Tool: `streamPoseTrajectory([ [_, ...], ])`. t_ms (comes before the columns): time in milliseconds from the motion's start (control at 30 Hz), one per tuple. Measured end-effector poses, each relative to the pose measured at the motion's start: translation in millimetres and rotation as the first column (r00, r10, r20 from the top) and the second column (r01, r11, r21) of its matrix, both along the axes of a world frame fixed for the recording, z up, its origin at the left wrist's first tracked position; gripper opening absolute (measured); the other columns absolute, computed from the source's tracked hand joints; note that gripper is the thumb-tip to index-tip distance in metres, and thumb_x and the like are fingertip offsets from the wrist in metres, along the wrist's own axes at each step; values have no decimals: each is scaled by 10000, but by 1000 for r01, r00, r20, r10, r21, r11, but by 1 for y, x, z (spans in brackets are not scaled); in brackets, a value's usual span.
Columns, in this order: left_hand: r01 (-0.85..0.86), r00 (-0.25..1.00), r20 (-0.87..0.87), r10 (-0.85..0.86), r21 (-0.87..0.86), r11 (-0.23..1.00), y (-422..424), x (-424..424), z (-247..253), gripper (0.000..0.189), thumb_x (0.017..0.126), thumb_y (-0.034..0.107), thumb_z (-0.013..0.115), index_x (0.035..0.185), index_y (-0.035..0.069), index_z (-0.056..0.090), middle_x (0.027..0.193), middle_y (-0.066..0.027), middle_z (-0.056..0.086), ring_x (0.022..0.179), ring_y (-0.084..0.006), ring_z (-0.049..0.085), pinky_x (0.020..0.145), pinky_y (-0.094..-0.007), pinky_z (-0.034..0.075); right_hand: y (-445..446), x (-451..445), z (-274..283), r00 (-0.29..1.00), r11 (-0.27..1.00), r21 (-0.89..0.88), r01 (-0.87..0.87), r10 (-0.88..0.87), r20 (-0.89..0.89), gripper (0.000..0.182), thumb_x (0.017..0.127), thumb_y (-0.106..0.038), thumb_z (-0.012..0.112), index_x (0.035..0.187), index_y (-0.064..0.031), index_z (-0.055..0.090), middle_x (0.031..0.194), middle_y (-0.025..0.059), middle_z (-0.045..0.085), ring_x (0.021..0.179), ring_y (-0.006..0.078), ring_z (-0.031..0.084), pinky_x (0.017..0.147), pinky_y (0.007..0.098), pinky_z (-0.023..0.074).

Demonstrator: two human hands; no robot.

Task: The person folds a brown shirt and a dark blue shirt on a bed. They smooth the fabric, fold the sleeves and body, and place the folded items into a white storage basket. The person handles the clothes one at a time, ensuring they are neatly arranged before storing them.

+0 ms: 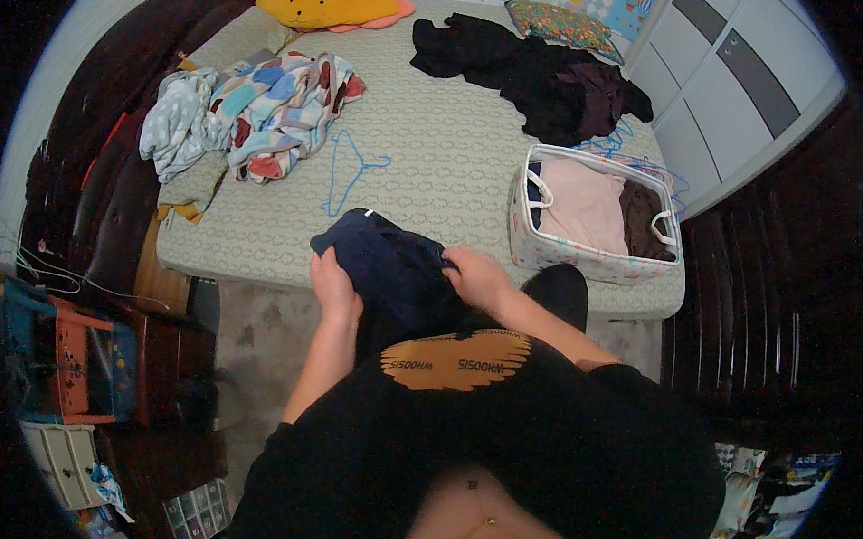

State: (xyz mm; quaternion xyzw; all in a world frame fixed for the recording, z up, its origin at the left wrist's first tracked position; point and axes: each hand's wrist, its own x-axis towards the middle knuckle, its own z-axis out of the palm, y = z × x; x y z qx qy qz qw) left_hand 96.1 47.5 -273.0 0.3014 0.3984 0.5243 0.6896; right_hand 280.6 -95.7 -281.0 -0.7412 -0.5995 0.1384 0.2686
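Observation:
Between my two hands hangs a dark navy garment [392, 264] with a small white label at its upper edge. My left hand [334, 287] grips its left side, with the fingers partly hidden behind the cloth. On the opposite side my right hand [474, 276] pinches the edge of the fabric. A light blue clothes hanger [353, 174] lies on the bed just beyond the garment. To the right of my right hand stands a white fabric storage basket [595, 265] with rope handles, holding a folded pale pink cloth [579, 201] and a dark brown one [643, 219].
A patterned sheet covers the bed [427, 141]. Black clothes [539, 73] are heaped at the back right, near more blue hangers [612, 140]. Crumpled blankets [276, 107] lie at the left, and a yellow plush cushion [322, 6] at the head. A white wardrobe [724, 81] borders the right side.

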Motion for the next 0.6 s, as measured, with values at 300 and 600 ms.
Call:
streamPoseTrajectory([
  [300,160,979,-142,-148,78,984,30,-4,-9,261,944,126,440,1151,-13,517,1084,-121,599,962,-208,590,869,-325,463,35,37,83,81,943,311,118,303,-950,178,942,-125,532,1077,-18,573,958,73,654,871,155,627,784,277,498],
  [600,636,739,-601,-304,476,607,-43,38,76,454,901,283,606,1178,-51,469,1130,-166,567,979,-228,555,846,-342,453,44,13,94,-50,913,316,257,339,-939,186,943,-133,534,1090,-24,562,978,54,640,886,136,610,810,273,487],
])
